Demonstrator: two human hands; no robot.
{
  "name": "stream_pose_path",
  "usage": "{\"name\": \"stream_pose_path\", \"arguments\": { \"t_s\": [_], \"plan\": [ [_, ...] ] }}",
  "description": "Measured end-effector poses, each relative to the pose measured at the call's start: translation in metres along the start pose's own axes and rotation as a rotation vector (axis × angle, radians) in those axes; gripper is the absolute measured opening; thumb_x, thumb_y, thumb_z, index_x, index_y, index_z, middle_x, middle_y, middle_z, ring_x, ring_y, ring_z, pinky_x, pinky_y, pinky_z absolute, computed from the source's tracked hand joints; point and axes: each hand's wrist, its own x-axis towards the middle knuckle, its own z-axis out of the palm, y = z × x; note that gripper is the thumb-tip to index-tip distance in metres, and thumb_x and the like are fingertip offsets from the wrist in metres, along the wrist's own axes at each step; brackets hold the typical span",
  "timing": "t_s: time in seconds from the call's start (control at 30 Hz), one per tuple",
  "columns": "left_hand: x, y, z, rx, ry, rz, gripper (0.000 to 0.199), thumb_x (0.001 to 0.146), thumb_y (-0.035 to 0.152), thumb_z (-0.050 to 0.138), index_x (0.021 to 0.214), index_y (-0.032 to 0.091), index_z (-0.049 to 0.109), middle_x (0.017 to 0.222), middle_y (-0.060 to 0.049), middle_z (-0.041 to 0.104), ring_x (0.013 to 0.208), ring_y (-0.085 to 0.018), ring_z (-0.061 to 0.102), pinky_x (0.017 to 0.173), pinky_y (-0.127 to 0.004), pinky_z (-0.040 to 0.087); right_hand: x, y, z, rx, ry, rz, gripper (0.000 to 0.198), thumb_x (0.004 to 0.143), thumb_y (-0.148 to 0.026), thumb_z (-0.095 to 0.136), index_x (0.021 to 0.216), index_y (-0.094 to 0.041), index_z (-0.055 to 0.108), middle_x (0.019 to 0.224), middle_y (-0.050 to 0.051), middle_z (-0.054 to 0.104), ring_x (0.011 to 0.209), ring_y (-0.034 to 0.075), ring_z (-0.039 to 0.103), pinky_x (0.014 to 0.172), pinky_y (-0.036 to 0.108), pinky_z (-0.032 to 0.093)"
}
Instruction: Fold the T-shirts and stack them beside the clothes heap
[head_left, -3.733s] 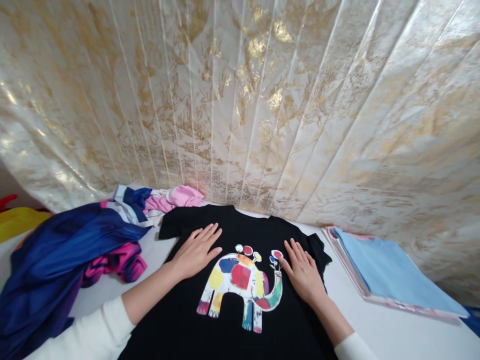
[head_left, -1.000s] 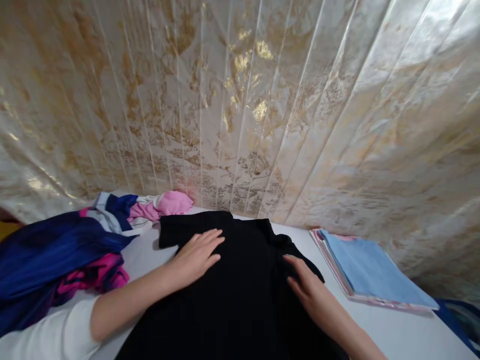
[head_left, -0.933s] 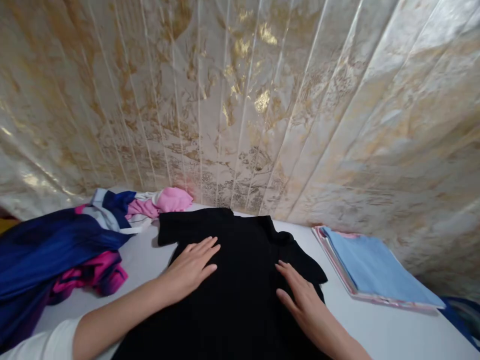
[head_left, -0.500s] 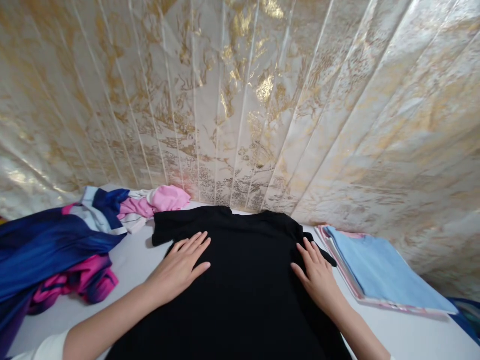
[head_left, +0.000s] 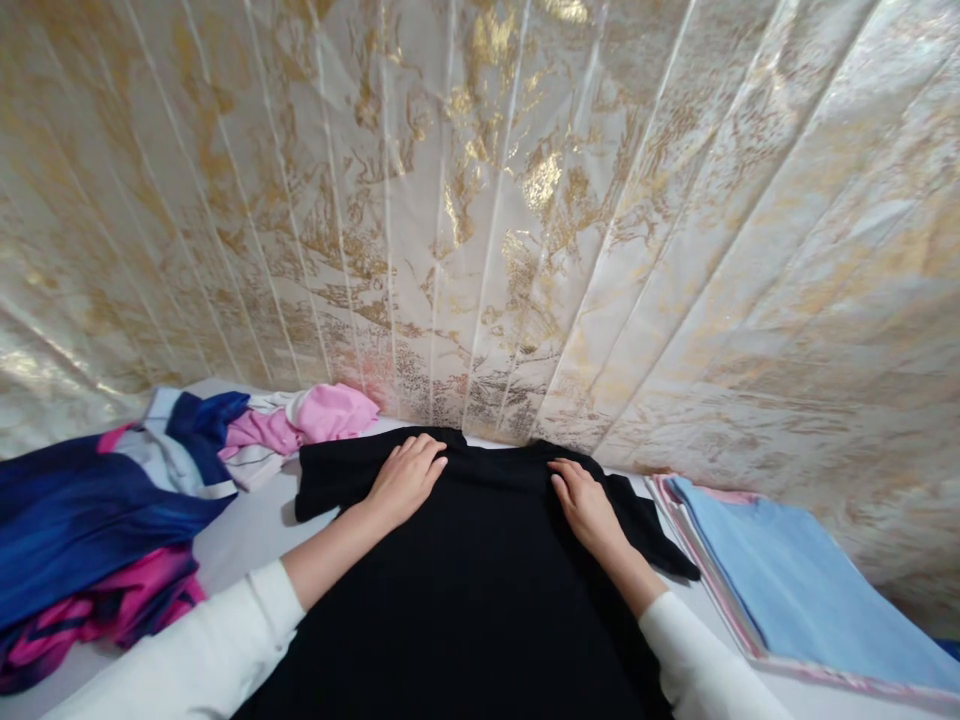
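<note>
A black T-shirt (head_left: 480, 580) lies spread out in front of me, its neckline toward the wall and its short sleeves out to both sides. My left hand (head_left: 409, 478) rests palm down on the shirt's left shoulder area, fingers loosely bent and the thumb apart. On the other side, my right hand (head_left: 589, 508) lies on the cloth just below the collar, its fingers slightly curved over the fabric. Both hands look open, pressing on the shirt without a visible grip. The lower part of the shirt runs out of view.
A stack of folded clothes with a light blue piece (head_left: 817, 585) on top sits to the right. Loose blue and magenta clothing (head_left: 82, 520) and a crumpled pink garment (head_left: 334, 412) lie at the left on the white table (head_left: 247, 535). A gold-patterned curtain (head_left: 487, 220) hangs behind.
Both hands have moved farther up the shirt and inward, toward the neckline. The right sleeve now lies more spread out to the side. The view has shifted slightly.
</note>
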Motion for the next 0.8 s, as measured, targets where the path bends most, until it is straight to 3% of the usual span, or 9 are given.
{"name": "stream_pose_path", "arguments": {
  "t_s": [0.13,0.27,0.4,0.5,0.57,0.6,0.67,0.73,0.8],
  "plan": [
    [-0.024,0.002,0.013,0.064,0.014,-0.042,0.044,0.095,0.038,0.046,0.13,0.013,0.053,0.137,-0.017,0.05,0.127,-0.033,0.043,0.102,-0.048,0.034,-0.023,0.015,0.021,-0.107,0.038,0.149,0.051,0.092,-0.04,0.038,0.134,-0.012,0.049,0.145,0.021,0.042,0.137,0.037,0.033,0.104,0.058,0.031],
    [-0.046,0.001,0.016,0.137,-0.015,-0.042,0.057,0.093,0.047,0.046,0.139,0.013,0.045,0.149,-0.017,0.037,0.138,-0.033,0.031,0.108,-0.05,0.024,-0.043,0.023,0.026,-0.158,-0.011,0.235,0.066,0.089,-0.053,0.04,0.143,-0.015,0.038,0.154,0.018,0.028,0.142,0.037,0.02,0.11,0.061,0.016],
    [-0.032,0.002,0.012,0.117,-0.044,-0.057,0.061,0.093,0.048,0.047,0.139,0.009,0.045,0.148,-0.022,0.035,0.139,-0.036,0.029,0.107,-0.052,0.026,-0.027,0.006,0.005,-0.029,-0.06,0.256,0.066,0.088,-0.053,0.039,0.14,-0.014,0.04,0.15,0.018,0.035,0.141,0.035,0.026,0.11,0.058,0.021],
    [-0.032,0.003,-0.007,0.095,-0.038,-0.025,0.058,0.093,0.045,0.046,0.139,0.01,0.045,0.148,-0.022,0.035,0.138,-0.036,0.031,0.106,-0.053,0.03,-0.035,-0.01,-0.027,0.015,-0.026,0.194,0.061,0.089,-0.053,0.035,0.139,-0.019,0.042,0.149,0.012,0.039,0.141,0.028,0.029,0.112,0.045,0.027],
    [-0.052,0.0,-0.026,0.062,-0.035,0.062,0.055,0.095,0.043,0.043,0.143,0.016,0.04,0.153,-0.014,0.029,0.141,-0.03,0.026,0.109,-0.048,0.029,-0.067,-0.012,-0.049,0.037,0.018,0.18,0.06,0.087,-0.054,0.035,0.136,-0.021,0.045,0.147,0.01,0.043,0.138,0.025,0.035,0.112,0.038,0.031],
    [-0.068,-0.004,-0.035,0.036,-0.04,0.128,0.054,0.096,0.04,0.041,0.146,0.021,0.035,0.155,-0.009,0.025,0.142,-0.026,0.024,0.11,-0.046,0.028,-0.09,-0.009,-0.058,0.045,0.036,0.203,0.059,0.087,-0.055,0.034,0.132,-0.019,0.049,0.141,0.013,0.05,0.132,0.027,0.044,0.108,0.038,0.036],
    [-0.106,-0.014,-0.049,-0.019,-0.093,0.222,0.052,0.1,0.037,0.036,0.15,0.027,0.027,0.154,-0.003,0.027,0.141,-0.022,0.028,0.109,-0.041,0.033,-0.145,0.003,-0.069,0.063,0.05,0.329,0.058,0.085,-0.057,0.03,0.111,-0.015,0.061,0.114,0.02,0.066,0.098,0.032,0.067,0.086,0.044,0.053],
    [-0.143,-0.025,-0.055,-0.033,-0.128,0.269,0.052,0.1,0.039,0.037,0.15,0.031,0.023,0.153,-0.001,0.03,0.138,-0.021,0.035,0.107,-0.038,0.037,-0.197,0.014,-0.072,0.152,0.018,0.509,0.053,0.076,-0.065,0.041,0.085,-0.019,0.067,0.089,0.016,0.07,0.08,0.033,0.068,0.076,0.046,0.055],
    [-0.17,-0.033,-0.054,-0.034,-0.119,0.309,0.054,0.099,0.038,0.04,0.15,0.033,0.022,0.152,0.0,0.032,0.135,-0.022,0.04,0.106,-0.037,0.039,-0.235,0.014,-0.07,0.242,-0.017,0.549,0.049,0.072,-0.067,0.05,0.078,-0.022,0.068,0.08,0.013,0.069,0.076,0.031,0.066,0.075,0.043,0.054]
  ]
}}
